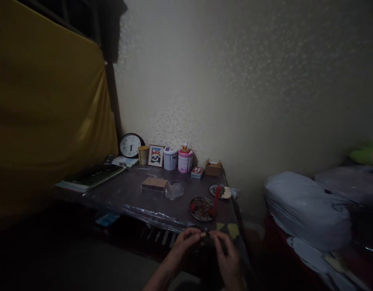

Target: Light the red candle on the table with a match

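My left hand (186,239) is closed in a pinch on a small tan piece (203,234), too small and dim to name. Close beside it, my right hand (225,247) pinches too, with a thin pale bit at its fingertips that I cannot make out. Both hands are just off the table's front edge, fingertips nearly meeting. Beyond them a round metal plate (195,213) holds dark and pale small bits, with a red spoon (216,198) resting in it. Farther back, a second plate (211,191) carries similar bits and a bundle of pale sticks (225,192).
On the dark, plastic-covered table (114,196) lie a block of stacked tan pieces (154,185), a clear plastic bag (174,190) and a book (92,178). A clock (131,145), picture frame (156,156), tins (185,161) and cardboard box (213,168) line the wall. White bundles (307,206) stand right.
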Tool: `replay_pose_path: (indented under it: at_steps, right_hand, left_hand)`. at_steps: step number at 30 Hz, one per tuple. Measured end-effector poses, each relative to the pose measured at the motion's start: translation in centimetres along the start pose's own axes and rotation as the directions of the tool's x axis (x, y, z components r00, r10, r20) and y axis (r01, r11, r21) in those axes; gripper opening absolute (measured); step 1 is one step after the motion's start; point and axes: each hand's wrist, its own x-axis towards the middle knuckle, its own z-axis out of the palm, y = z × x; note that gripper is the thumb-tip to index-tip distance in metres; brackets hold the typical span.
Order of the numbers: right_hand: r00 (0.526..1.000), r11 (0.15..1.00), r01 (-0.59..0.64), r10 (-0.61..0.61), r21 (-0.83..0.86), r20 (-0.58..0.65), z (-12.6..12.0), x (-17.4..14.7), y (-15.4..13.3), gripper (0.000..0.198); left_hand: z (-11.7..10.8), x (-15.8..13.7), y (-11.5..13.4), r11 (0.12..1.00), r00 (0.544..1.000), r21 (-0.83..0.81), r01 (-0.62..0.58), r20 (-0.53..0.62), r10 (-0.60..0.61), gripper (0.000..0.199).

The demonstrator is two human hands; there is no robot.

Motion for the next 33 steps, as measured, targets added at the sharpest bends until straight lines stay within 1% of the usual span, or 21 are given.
replay_pose_path:
  at_steps: [2,4,7,9,11,13,17,19,20,21,22,23,24,26,27,28,29,31,33]
  right_hand:
    - [0.998,0.999,0.052,-0.052,-0.003,-0.038,-0.4,0.8,-0.9,0.012]
    - [0.995,0.996,0.084,-0.084,-0.002,-0.051,-0.8,1.3,-1.6,0.010]
    - [0.986,0.988,0.153,-0.153,-0.011,-0.061,-0.7,1.4,-2.2,0.014]
    - [0.980,0.981,0.193,-0.194,-0.025,-0.037,-0.4,1.0,-1.9,0.017]
    - [0.980,0.979,0.199,-0.199,-0.045,-0.013,-0.2,0.7,-1.6,0.016]
    - [0.985,0.983,0.171,-0.172,-0.061,-0.018,-0.3,0.8,-1.4,0.013]
    - [0.984,0.987,0.151,-0.155,-0.047,-0.089,-1.6,1.8,-2.7,0.012]
    - [0.979,0.989,0.147,-0.149,-0.020,-0.137,-2.0,2.1,-3.3,0.015]
    - [0.976,0.986,0.164,-0.163,-0.010,-0.141,-2.0,2.0,-3.3,0.017]
    - [0.975,0.984,0.176,-0.177,-0.018,-0.133,-1.8,1.8,-3.0,0.020]
    - [0.971,0.974,0.222,-0.224,-0.034,-0.079,-1.4,1.5,-2.5,0.021]
    - [0.963,0.959,0.268,-0.267,-0.089,0.019,-1.1,1.2,-1.7,0.019]
    - [0.965,0.954,0.263,-0.262,-0.145,0.028,-0.7,0.9,-0.9,0.014]
    - [0.980,0.963,0.190,-0.198,-0.190,-0.028,-0.4,0.8,0.7,0.017]
    - [0.986,0.969,0.137,-0.154,-0.206,-0.068,-0.5,0.9,1.3,0.016]
    - [0.986,0.976,0.092,-0.117,-0.196,-0.119,-0.7,1.1,1.7,0.016]
    - [0.987,0.985,0.041,-0.065,-0.168,-0.144,-0.9,1.3,1.8,0.018]
    - [0.984,0.995,-0.049,0.033,-0.091,-0.174,-1.5,1.9,1.8,0.020]
    - [0.975,0.994,-0.105,0.099,-0.020,-0.197,-1.8,2.2,1.7,0.022]
  left_hand:
    - [0.4,0.1,0.2,0.999,1.000,-0.024,-0.024,0.002,0.024,0.033]
    - [0.7,0.2,0.3,0.998,0.998,-0.038,-0.057,0.004,0.057,0.032]
    - [1.2,0.0,0.5,0.995,0.995,-0.046,-0.092,0.031,0.093,0.029]
    - [1.4,-0.1,0.6,0.994,0.994,-0.052,-0.099,0.040,0.101,0.026]
    - [1.6,-0.3,0.7,0.993,0.994,-0.059,-0.103,0.035,0.105,0.025]
    - [1.7,-0.5,0.9,0.994,0.995,-0.054,-0.099,0.027,0.101,0.025]
    - [2.1,-0.5,1.3,0.996,0.996,-0.021,-0.088,0.013,0.089,0.027]
    - [2.4,-0.3,1.4,0.995,0.996,-0.025,-0.093,0.012,0.094,0.028]
    - [2.5,-0.3,1.4,0.995,0.995,-0.025,-0.098,0.008,0.098,0.028]
    - [2.7,-0.2,1.5,0.994,0.995,-0.023,-0.103,0.005,0.103,0.029]
    - [2.8,-0.2,1.5,0.994,0.994,-0.017,-0.110,0.006,0.110,0.029]
    - [2.9,-0.2,1.5,0.993,0.993,-0.010,-0.118,0.014,0.118,0.029]
    - [3.0,-0.2,1.6,0.993,0.993,0.000,-0.117,0.023,0.117,0.029]
    - [3.1,-0.4,1.8,0.993,0.993,0.024,-0.115,0.038,0.114,0.030]
    - [3.0,-0.5,1.9,0.994,0.994,0.046,-0.104,0.030,0.102,0.030]
    - [2.9,-0.6,1.9,0.993,0.995,0.068,-0.102,0.020,0.101,0.031]
    - [2.8,-0.8,1.9,0.993,0.996,0.083,-0.089,0.003,0.089,0.032]
    - [2.4,-1.0,1.8,0.992,0.997,0.103,-0.073,-0.031,0.076,0.033]
    - [1.9,-1.2,1.6,0.991,0.995,0.116,-0.071,-0.055,0.078,0.033]
